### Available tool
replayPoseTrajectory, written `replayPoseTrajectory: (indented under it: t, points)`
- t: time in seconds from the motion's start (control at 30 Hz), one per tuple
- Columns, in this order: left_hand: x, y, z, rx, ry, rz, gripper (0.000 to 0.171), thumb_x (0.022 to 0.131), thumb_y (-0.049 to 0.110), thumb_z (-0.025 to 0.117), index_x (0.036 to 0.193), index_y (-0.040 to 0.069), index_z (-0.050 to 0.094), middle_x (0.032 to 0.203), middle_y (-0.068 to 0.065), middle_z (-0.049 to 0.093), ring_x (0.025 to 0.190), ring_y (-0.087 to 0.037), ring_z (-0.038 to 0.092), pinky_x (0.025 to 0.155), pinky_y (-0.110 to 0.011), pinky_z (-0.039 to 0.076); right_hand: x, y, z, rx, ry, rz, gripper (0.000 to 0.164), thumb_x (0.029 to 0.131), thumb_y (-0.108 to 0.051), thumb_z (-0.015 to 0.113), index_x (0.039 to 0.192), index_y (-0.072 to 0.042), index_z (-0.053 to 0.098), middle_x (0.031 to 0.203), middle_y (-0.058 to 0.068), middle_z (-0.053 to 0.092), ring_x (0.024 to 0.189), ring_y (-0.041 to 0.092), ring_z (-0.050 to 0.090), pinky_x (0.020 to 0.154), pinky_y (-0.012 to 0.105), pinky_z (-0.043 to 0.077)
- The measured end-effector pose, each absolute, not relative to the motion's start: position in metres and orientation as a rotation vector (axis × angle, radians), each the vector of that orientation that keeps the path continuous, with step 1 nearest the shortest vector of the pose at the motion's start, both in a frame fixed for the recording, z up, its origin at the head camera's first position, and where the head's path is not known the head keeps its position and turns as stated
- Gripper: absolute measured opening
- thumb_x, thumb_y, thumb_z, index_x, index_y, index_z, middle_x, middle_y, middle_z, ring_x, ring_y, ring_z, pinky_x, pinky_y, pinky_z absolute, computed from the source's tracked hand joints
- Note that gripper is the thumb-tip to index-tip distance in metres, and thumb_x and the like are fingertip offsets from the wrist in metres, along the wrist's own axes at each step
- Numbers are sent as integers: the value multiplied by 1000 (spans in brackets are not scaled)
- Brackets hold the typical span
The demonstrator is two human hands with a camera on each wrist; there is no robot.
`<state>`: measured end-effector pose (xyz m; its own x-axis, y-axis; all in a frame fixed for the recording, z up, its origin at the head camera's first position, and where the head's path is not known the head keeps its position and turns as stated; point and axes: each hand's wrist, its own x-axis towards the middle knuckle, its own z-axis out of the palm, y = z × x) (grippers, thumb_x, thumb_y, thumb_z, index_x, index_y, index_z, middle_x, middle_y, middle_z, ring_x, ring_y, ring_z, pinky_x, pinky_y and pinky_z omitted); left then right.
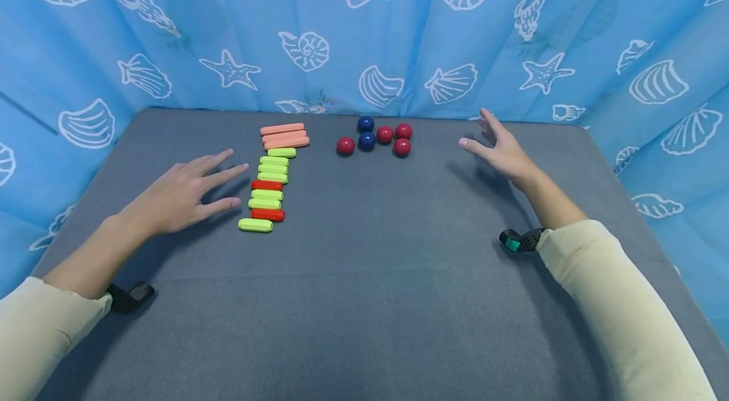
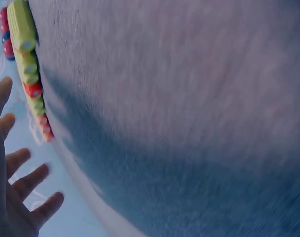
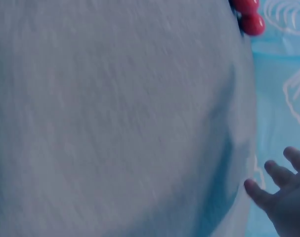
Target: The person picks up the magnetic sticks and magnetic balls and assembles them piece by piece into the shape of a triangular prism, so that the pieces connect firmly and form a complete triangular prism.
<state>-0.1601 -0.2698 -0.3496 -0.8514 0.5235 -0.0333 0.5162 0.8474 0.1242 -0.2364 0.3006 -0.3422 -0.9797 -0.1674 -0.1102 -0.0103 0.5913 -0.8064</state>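
Observation:
My left hand [image 1: 179,191] hovers over the left of the table with its fingers spread, holding nothing. Just beyond its fingertips runs a column of short faceted sticks: several lime green sticks [image 1: 266,195], with two red sticks [image 1: 267,215] among them. Three salmon sticks [image 1: 285,135] lie side by side at the column's far end. Over on the right, my right hand [image 1: 505,151] is held above the cloth, its thumb apart from the fingers and nothing in its grasp. Nearest to it are several red balls [image 1: 402,147], clustered with two dark blue balls [image 1: 367,141] near the back edge.
A grey cloth-covered table [image 1: 364,300] spreads beneath both hands. Around its back and sides hangs a blue curtain [image 1: 364,28] with white shell and starfish prints. A dark strap [image 1: 521,240] circles the right wrist, and another strap [image 1: 131,297] is on the left.

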Motion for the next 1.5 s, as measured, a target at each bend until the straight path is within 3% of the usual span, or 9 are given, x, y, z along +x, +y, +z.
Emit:
replayPoseTrajectory:
  t: [0.13, 0.23, 0.57, 0.77, 0.87, 1.03, 1.23, 1.5]
  points:
    - [-151, -265, -352, 844, 2934, 269, 53, 95, 44, 64, 138, 13, 60, 137, -23, 56, 120, -46, 56, 94, -67, 42, -235, 289, -351, -172, 2582, -1504, 86, 96, -27, 66, 161, -14, 10, 161, 15, 26, 147, 33, 27, 117, 51, 24]
    - [-147, -264, -356, 835, 2916, 377, 43, 95, 42, 66, 126, 11, 69, 122, -17, 67, 109, -38, 64, 90, -62, 48, -234, 278, -356, -169, 2532, -1591, 82, 95, -21, 69, 159, -13, 19, 155, 15, 39, 142, 30, 38, 115, 50, 28]
    - [-135, -259, -362, 928, 2836, 656, 39, 81, 43, 82, 111, 19, 76, 105, 4, 71, 89, -12, 61, 76, -40, 51, -238, 242, -364, -194, 2467, -1644, 73, 92, -14, 72, 153, -8, 33, 141, 15, 56, 134, 27, 49, 113, 47, 32]
    - [-134, -256, -367, 1006, 2828, 709, 32, 79, 30, 85, 108, 20, 76, 102, 7, 70, 84, -9, 59, 71, -33, 51, -240, 224, -367, -206, 2498, -1625, 70, 92, -16, 73, 151, -6, 37, 136, 17, 60, 130, 27, 52, 91, 30, 42]
    - [-135, -256, -369, 1035, 2827, 731, 30, 78, 25, 86, 106, 21, 76, 102, 9, 70, 85, -7, 60, 72, -33, 52, -241, 216, -368, -155, 2523, -1622, 68, 91, -19, 74, 148, -5, 40, 134, 17, 61, 130, 27, 53, 85, 29, 41]
    - [-134, -255, -371, 1039, 2828, 741, 28, 78, 20, 86, 104, 21, 76, 102, 9, 69, 87, -7, 61, 74, -34, 52, -243, 204, -370, -77, 2566, -1614, 66, 89, -22, 76, 144, -6, 45, 130, 17, 64, 127, 25, 55, 91, 33, 42]
    - [-132, -254, -371, 1053, 2829, 778, 26, 79, 14, 85, 102, 21, 76, 103, 8, 69, 88, -8, 62, 74, -37, 54, -246, 195, -372, -34, 2632, -1568, 63, 87, -22, 79, 140, -7, 49, 124, 15, 67, 122, 23, 58, 83, 32, 42]
    - [-133, -242, -364, 1086, 2896, 896, 26, 73, 8, 88, 96, 15, 77, 110, -2, 65, 99, -20, 61, 81, -48, 51, -244, 197, -372, -123, 2676, -1534, 55, 88, -10, 75, 137, -2, 52, 121, 18, 68, 126, 26, 55, 99, 42, 40]
